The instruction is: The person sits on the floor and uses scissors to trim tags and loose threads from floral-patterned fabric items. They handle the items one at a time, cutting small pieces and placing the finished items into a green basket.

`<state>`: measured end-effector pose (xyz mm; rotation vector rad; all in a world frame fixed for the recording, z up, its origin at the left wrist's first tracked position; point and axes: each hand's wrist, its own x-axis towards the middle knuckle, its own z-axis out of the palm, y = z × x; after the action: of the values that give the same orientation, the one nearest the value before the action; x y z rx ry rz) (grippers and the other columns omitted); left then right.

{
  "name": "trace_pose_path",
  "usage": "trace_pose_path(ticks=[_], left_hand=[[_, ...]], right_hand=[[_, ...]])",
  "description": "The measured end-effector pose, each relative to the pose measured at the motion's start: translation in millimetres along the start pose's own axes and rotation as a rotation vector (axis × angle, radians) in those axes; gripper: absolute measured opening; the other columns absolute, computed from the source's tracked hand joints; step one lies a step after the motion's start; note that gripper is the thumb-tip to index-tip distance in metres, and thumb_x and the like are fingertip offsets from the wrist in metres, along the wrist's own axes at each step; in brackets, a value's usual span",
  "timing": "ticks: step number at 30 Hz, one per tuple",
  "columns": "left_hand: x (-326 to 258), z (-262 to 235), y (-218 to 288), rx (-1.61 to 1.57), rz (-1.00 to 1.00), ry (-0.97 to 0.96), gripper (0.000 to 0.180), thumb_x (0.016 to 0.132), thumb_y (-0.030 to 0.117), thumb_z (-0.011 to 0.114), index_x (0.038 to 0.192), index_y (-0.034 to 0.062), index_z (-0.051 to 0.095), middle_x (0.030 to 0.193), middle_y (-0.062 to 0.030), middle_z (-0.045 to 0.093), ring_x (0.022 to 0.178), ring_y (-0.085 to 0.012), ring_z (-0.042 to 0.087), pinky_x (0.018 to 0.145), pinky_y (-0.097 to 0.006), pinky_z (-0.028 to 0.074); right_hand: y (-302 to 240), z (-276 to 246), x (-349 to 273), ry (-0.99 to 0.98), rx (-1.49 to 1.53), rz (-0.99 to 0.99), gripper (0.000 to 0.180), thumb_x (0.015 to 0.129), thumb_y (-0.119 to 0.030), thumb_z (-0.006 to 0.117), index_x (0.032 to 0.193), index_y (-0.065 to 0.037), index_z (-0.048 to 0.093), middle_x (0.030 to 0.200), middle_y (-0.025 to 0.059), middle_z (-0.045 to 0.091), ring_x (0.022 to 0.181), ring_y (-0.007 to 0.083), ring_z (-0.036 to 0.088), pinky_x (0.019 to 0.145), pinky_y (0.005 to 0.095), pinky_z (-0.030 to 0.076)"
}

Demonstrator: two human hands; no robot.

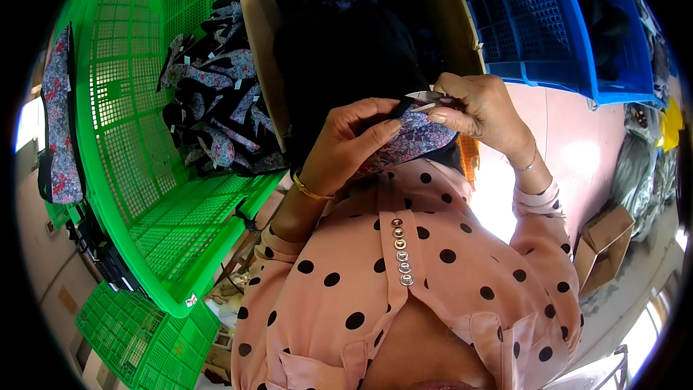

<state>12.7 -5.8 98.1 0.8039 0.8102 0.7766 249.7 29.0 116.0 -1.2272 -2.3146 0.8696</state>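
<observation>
My left hand (354,137) pinches the black edge of a floral-print fabric piece (415,137) in front of my chest. In my right hand (480,108) is a small pair of metal thread snips (426,101), with its blades apart at that black edge. The rest of the piece, blue-grey with pink and red flowers, hangs below both hands. Part of it is hidden behind my fingers. A broad black area (346,58), apparently cloth, lies just beyond the left hand.
At the left, a green plastic basket (195,217) holds several similar floral and black pieces (216,101). Another floral piece (61,115) hangs over its outer rim. Ahead stands a cardboard box (260,36) with dark items. Blue crates (534,22) and a small carton (605,245) are at the right.
</observation>
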Motion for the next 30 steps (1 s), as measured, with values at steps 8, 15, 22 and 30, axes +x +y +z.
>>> trace_pose_path(ticks=[8,15,22,30], left_hand=[[0,1,7,-0.016,-0.064,-0.074,0.025,0.092,0.009,0.061,0.112,-0.0069,0.062,0.098,-0.0063,0.066,0.087,-0.008,0.061,0.078,-0.022,0.05],[3,0,8,0.021,-0.073,-0.053,0.029,0.093,0.007,0.057,0.119,-0.0071,0.059,0.103,-0.0083,0.066,0.09,-0.009,0.062,0.081,-0.023,0.051],[4,1,4,0.05,-0.029,-0.043,0.024,0.093,0.01,0.059,0.112,-0.0061,0.062,0.096,-0.004,0.065,0.083,-0.0062,0.058,0.075,-0.02,0.048],[-3,13,19,0.186,-0.047,-0.067,0.022,0.089,0.013,0.067,0.103,-0.0044,0.066,0.083,-0.0002,0.064,0.074,-0.0027,0.055,0.066,-0.018,0.046]], right_hand=[[-6,-3,5,0.015,-0.122,-0.055,0.044,0.083,-0.051,0.062,0.072,-0.008,0.059,0.057,0.0103,0.055,0.053,0.0284,0.058,0.048,0.0331,0.043],[-12,-10,1,0.144,-0.21,-0.087,0.039,0.078,-0.048,0.067,0.069,-0.01,0.059,0.054,0.0042,0.054,0.05,0.0219,0.057,0.046,0.0299,0.043],[-13,-7,1,0.129,-0.415,-0.221,0.04,0.077,-0.048,0.067,0.069,-0.01,0.059,0.055,0.0045,0.054,0.051,0.0209,0.057,0.046,0.0292,0.043],[12,-9,-4,0.225,0.52,0.234,0.042,0.088,-0.046,0.065,0.081,-0.004,0.059,0.074,0.0019,0.058,0.064,0.0093,0.051,0.058,0.0236,0.041]])
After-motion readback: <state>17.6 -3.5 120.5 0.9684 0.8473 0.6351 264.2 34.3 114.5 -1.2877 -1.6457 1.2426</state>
